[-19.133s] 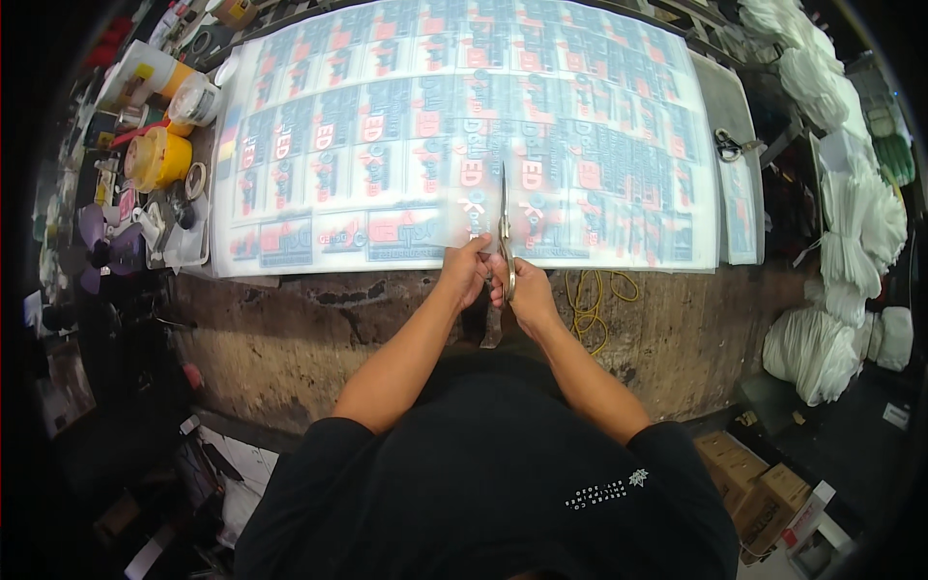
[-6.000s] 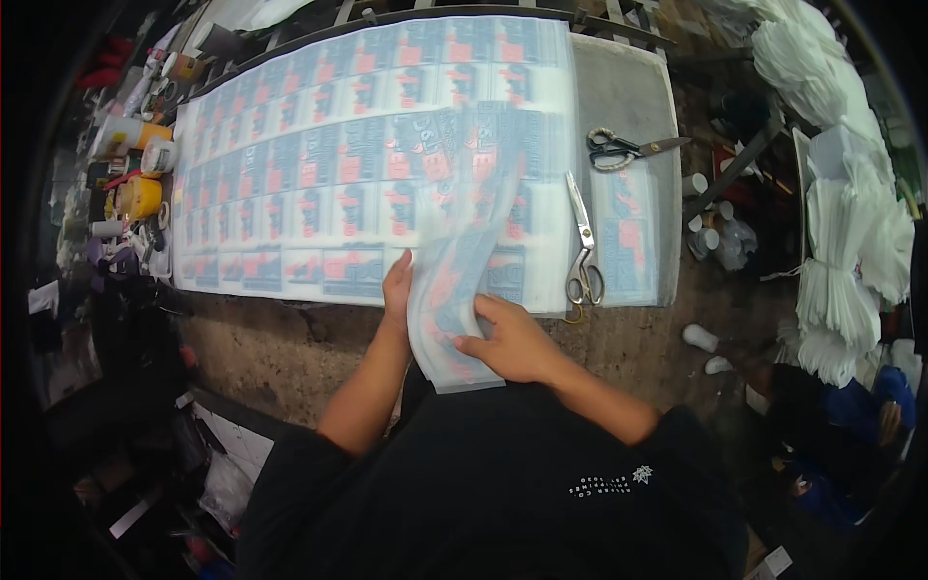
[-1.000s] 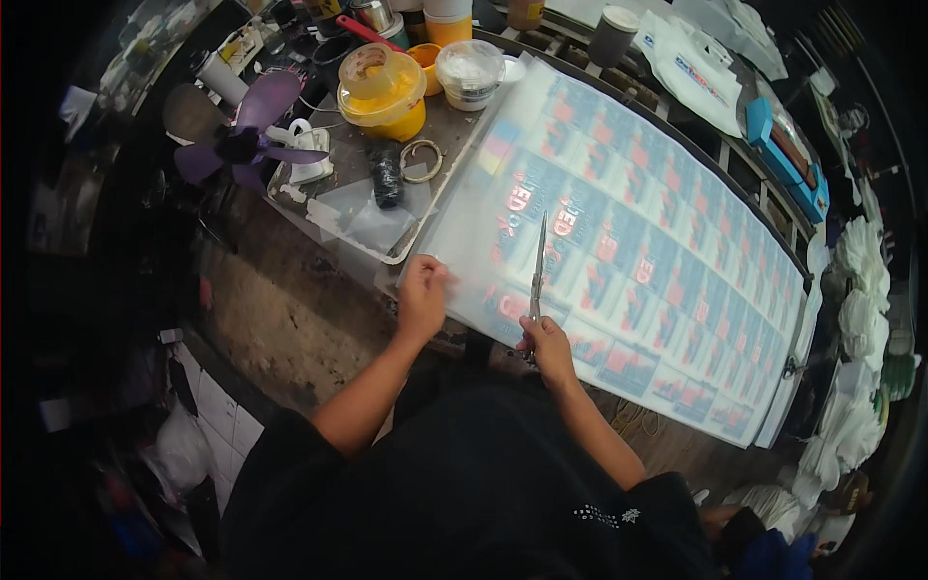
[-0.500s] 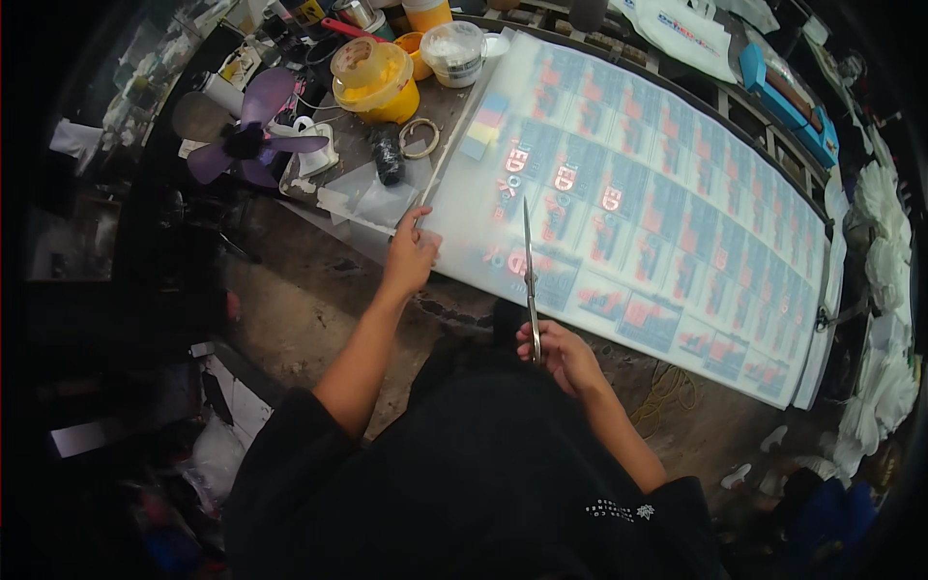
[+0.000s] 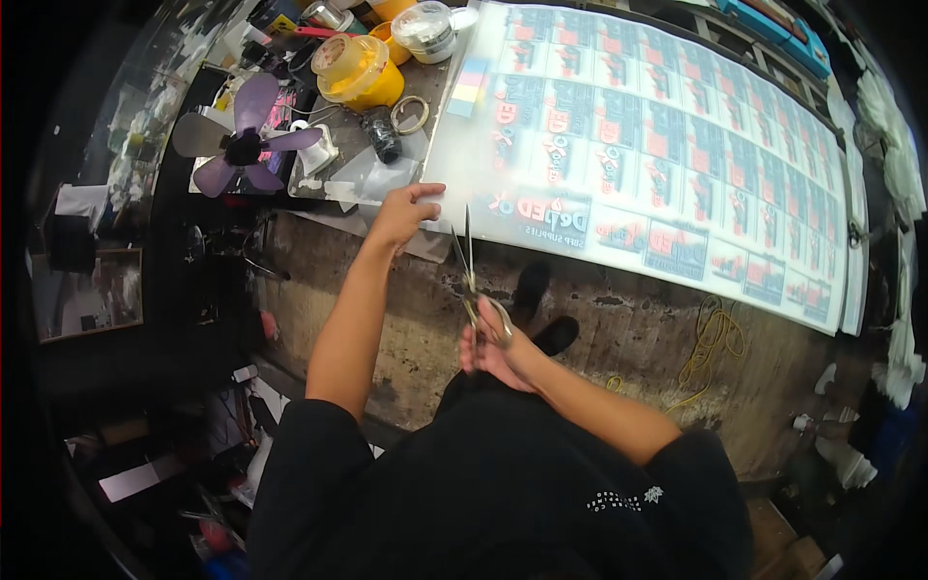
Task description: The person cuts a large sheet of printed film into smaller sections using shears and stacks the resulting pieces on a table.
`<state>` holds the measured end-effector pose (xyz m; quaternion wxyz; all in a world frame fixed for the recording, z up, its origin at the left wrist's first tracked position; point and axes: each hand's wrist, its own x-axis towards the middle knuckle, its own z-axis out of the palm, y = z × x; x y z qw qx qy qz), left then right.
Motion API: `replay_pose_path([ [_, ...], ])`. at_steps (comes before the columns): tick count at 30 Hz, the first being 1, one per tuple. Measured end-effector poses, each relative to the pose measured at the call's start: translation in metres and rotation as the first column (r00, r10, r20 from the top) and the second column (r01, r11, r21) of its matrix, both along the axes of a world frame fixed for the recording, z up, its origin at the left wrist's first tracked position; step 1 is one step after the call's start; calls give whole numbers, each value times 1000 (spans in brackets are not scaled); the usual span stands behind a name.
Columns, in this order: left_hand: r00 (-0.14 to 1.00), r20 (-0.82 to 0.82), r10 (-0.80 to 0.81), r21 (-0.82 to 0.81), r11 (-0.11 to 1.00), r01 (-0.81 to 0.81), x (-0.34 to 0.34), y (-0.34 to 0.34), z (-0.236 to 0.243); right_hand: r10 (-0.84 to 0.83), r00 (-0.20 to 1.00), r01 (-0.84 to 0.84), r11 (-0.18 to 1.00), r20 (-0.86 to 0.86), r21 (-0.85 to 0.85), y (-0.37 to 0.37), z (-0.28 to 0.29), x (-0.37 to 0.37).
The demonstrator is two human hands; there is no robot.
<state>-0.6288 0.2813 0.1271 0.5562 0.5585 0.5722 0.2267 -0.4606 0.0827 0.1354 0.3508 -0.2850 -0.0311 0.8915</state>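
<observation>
A large translucent sheet point(image 5: 464, 193) printed with rows of red and dark blue designs lies on the table. At its near left corner is my left hand point(image 5: 404, 217), index finger stretched out and fingers apart over the sheet's edge. Whether the fingertips press on it I cannot tell. My right hand point(image 5: 498, 356) grips metal scissors point(image 5: 469, 271) by the handles, in front of the table's near edge. The blades are slightly parted and point away from me, their tips close to the sheet's near edge.
Left of the sheet stand a yellow tub point(image 5: 362, 72), a white-lidded container point(image 5: 425, 34), a tape roll point(image 5: 411, 114), a dark wrapped object point(image 5: 382, 135) and a purple-bladed fan point(image 5: 244, 147). A yellow cord point(image 5: 713, 343) lies on the floor. Farther back is a blue tool point(image 5: 773, 34).
My right hand has brought the scissors left, toward my left hand, and the blades have parted. The index finger of my left hand now stretches over the sheet. The view has shifted.
</observation>
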Motion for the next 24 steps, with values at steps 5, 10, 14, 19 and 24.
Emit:
replay_pose_path([
  [5, 998, 33, 53, -6, 999, -52, 2, -8, 8, -125, 987, 121, 992, 104, 39, 32, 11, -48],
  [10, 998, 7, 56, -21, 998, -56, 1, -3, 9, -205, 924, 182, 978, 322, 102, 46, 15, -70],
  [14, 999, 5, 35, -43, 998, -35, -11, 2, -1, -211, 877, 195, 977, 431, 82, 55, 22, -81],
  [19, 986, 157, 64, -162, 986, -38, -20, -2, -5, -263, 869, 251, 964, 419, 85, 97, 9, -70],
  [24, 977, 197, 76, -216, 976, -33, -21, -1, 4, -288, 855, 277, 957, 431, 90, 126, 2, -64],
])
